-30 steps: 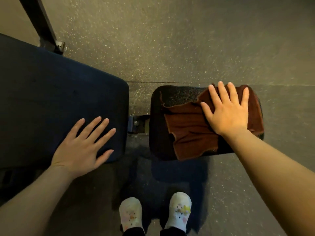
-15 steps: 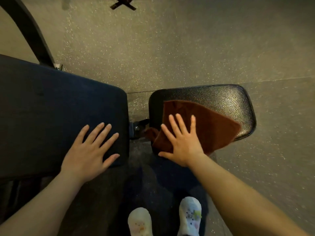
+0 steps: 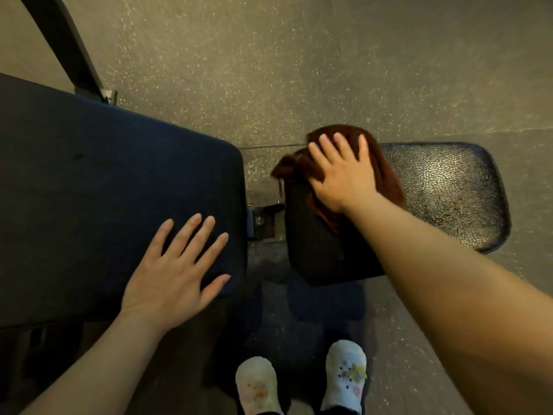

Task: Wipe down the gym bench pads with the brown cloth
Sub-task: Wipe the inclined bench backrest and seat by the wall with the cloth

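Fingers point(image 3: 344, 145) of my right hand point(image 3: 341, 175) are slightly spread and lie flat on the brown cloth point(image 3: 389, 181), pressing it on the far left corner of the small black pad point(image 3: 449, 193); they pinch nothing. After them, from large to small, I see these things. At the left is the big dark blue pad point(image 3: 104, 190). My left hand point(image 3: 176, 277) lies open on its near right corner, palm down, all 5 fingers spread. Between the 2 pads I see a narrow gap with a metal bracket point(image 3: 263, 220), and a dark frame bar point(image 3: 65, 46) rises behind the blue pad. Under everything is the speckled floor point(image 3: 299, 70). The cloth is bunched, and 1 fold of it hangs over the pad's left edge toward the gap. At the bottom stand my 2 white shoes point(image 3: 344, 375), with small colored decorations on them.
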Motion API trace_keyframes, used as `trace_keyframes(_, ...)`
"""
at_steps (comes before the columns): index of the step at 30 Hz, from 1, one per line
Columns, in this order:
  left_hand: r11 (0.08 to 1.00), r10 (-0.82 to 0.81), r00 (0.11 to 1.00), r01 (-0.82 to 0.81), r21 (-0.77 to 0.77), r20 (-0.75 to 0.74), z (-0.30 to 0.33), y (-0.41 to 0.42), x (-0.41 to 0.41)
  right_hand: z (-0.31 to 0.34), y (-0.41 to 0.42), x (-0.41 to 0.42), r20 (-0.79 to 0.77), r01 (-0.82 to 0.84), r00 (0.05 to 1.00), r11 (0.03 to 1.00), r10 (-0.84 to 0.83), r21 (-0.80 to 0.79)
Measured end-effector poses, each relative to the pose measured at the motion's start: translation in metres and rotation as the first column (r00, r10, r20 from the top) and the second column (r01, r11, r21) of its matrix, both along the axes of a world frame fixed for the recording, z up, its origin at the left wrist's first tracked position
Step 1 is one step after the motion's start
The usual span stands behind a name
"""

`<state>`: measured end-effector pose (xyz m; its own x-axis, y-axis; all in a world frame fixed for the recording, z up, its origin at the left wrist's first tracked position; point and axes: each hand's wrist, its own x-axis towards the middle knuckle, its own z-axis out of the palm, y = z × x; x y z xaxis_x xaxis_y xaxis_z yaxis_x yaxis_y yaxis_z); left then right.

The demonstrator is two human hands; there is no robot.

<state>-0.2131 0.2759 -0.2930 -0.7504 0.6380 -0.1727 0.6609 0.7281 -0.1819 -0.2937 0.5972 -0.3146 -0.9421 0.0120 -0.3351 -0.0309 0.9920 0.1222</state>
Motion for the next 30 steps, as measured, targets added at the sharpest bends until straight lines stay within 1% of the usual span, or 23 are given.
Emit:
trace_keyframes(2, 1.000, -0.001, 1.000, 0.001, 0.007, 0.008, -0.001, -0.001, 0.000, -0.001, 0.002, -0.010, 0.018, 0.081, 0.997, 0.997, -0.081, -0.001)
trace_keyframes(4, 1.000, -0.004, 1.000, 0.004, 0.006, 0.022, 0.000, -0.001, 0.000, -0.005, -0.010, -0.001, -0.019, 0.089, 0.996, 0.996, -0.089, 0.005)
trace_keyframes(6, 1.000, -0.001, 0.999, 0.000, 0.010, 0.039, 0.000, -0.001, 0.001, -0.012, -0.029, 0.021, -0.061, 0.062, 0.996, 0.998, -0.064, -0.031)
trace_keyframes(8, 1.000, 0.009, 0.999, -0.010, 0.023, 0.050, 0.001, -0.001, 0.000, -0.020, -0.050, 0.054, -0.042, -0.010, 0.999, 0.998, 0.008, -0.062)
trace_keyframes(12, 0.999, 0.011, 0.999, -0.013, 0.046, 0.041, 0.001, -0.001, 0.000, -0.028, -0.062, 0.121, 0.032, -0.237, 0.970, 0.966, 0.241, -0.100)
trace_keyframes(13, 0.999, 0.008, 1.000, -0.010, 0.051, 0.025, 0.001, -0.001, 0.000, -0.028, -0.054, 0.127, 0.031, -0.264, 0.963, 0.958, 0.269, -0.109)
trace_keyframes(15, 0.998, 0.007, 1.000, -0.007, 0.069, 0.000, 0.000, 0.000, 0.001, -0.021, -0.033, 0.129, -0.010, -0.271, 0.962, 0.957, 0.271, -0.107)
trace_keyframes(19, 0.996, 0.010, 1.000, -0.010, 0.089, 0.000, 0.002, 0.002, 0.002, -0.001, 0.022, 0.118, -0.101, -0.178, 0.980, 0.981, 0.170, -0.076)
trace_keyframes(22, 0.994, 0.029, 0.999, -0.033, 0.108, 0.036, 0.003, 0.002, 0.001, 0.018, 0.068, 0.109, -0.194, -0.051, 0.980, 0.998, 0.044, -0.034)
trace_keyframes(24, 0.992, 0.051, 0.996, -0.059, 0.111, 0.076, 0.005, 0.002, -0.001, 0.028, 0.092, 0.110, -0.215, 0.050, 0.975, 0.998, -0.054, -0.022)
trace_keyframes(27, 0.994, 0.044, 0.993, -0.055, 0.093, 0.111, 0.004, 0.002, -0.001, 0.038, 0.103, 0.125, -0.242, 0.217, 0.945, 0.976, -0.218, -0.033)
trace_keyframes(29, 0.997, 0.066, 0.990, -0.071, 0.038, 0.123, 0.009, 0.002, -0.001, 0.042, 0.095, 0.139, -0.225, 0.330, 0.915, 0.942, -0.335, -0.064)
trace_keyframes(30, 0.996, 0.088, 0.987, -0.087, -0.015, 0.137, 0.014, 0.004, -0.002, 0.042, 0.087, 0.148, -0.195, 0.357, 0.911, 0.931, -0.365, -0.072)
